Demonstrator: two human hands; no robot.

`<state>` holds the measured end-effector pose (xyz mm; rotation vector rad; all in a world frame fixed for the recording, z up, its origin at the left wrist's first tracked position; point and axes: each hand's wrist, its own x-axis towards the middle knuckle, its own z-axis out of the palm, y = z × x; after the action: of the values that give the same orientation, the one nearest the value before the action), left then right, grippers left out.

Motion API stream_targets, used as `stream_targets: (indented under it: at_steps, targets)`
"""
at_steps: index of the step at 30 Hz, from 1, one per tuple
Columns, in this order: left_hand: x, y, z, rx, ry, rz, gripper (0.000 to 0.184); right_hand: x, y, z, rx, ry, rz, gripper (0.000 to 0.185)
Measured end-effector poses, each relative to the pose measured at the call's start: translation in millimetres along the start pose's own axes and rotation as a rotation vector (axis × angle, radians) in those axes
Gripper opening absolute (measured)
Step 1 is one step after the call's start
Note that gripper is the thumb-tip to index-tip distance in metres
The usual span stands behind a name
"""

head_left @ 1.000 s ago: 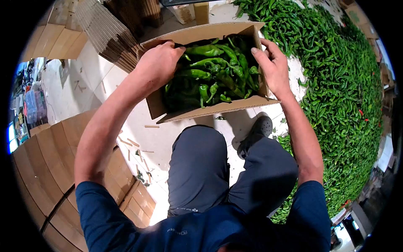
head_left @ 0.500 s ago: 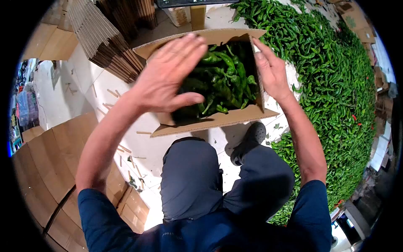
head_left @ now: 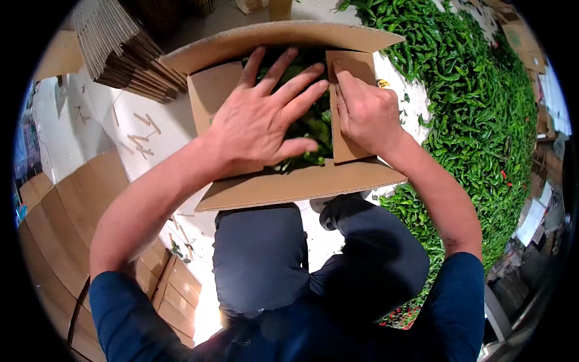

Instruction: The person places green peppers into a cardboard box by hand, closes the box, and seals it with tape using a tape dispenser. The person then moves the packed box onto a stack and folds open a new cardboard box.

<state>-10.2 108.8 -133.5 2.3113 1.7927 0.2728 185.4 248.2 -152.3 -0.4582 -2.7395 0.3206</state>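
Observation:
A cardboard box of green peppers stands in front of my knees. Its left flap and right flap are folded inward over part of the peppers, while the long far and near flaps stick outward. My left hand lies over the left flap and the opening, palm down with fingers spread. At the right flap, my right hand is closed, one digit stretched along the cardboard and the other fingers curled. My left hand hides some of the peppers.
A wide heap of green peppers covers the floor on the right, with a few red ones. Flattened cardboard is stacked at the upper left. Larger cardboard boxes stand at the lower left. Small strips litter the pale floor.
The short left and right flaps have come inward over the peppers. My left hand has moved down onto the box with fingers spreading. My right hand has gone from the side wall to the right flap.

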Motion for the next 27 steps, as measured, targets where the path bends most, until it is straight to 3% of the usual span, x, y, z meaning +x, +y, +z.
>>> stream_targets:
  at_steps: [9,13,14,16,18,20,24,27]
  targets:
    - [-11.2,9.8,6.4,0.065,0.127,-0.097,0.06,-1.4,-0.1,-1.6,-0.057,-0.076,-0.046,0.014]
    - [-10.5,5.2,2.8,-0.033,0.108,-0.055,0.072,7.3,-6.3,-18.8,-0.21,-0.137,-0.155,0.021]
    - [-11.8,7.1,-0.6,0.027,0.094,-0.04,0.081,15.6,-3.6,-19.7,-0.229,0.053,-0.307,0.032]
    - [-13.8,4.3,3.0,0.028,0.052,-0.011,0.086,16.4,3.3,-18.4,-0.301,0.106,-0.415,0.052]
    - [-13.3,1.5,3.7,-0.006,0.034,0.004,0.089,25.5,6.5,-19.2,-0.39,0.17,-0.375,0.06]
    - [-11.4,-0.5,4.3,-0.08,0.0,-0.026,0.091,29.9,9.6,-21.7,-0.29,0.145,-0.176,0.069]
    - [-23.2,-11.3,3.8,-0.055,-0.01,0.101,0.096,20.8,6.8,-5.8,-0.273,0.277,-0.195,0.082]
    - [-28.4,-12.6,6.6,-0.148,-0.129,0.091,0.097,0.3,-2.1,-12.8,-0.198,0.029,-0.217,0.071]
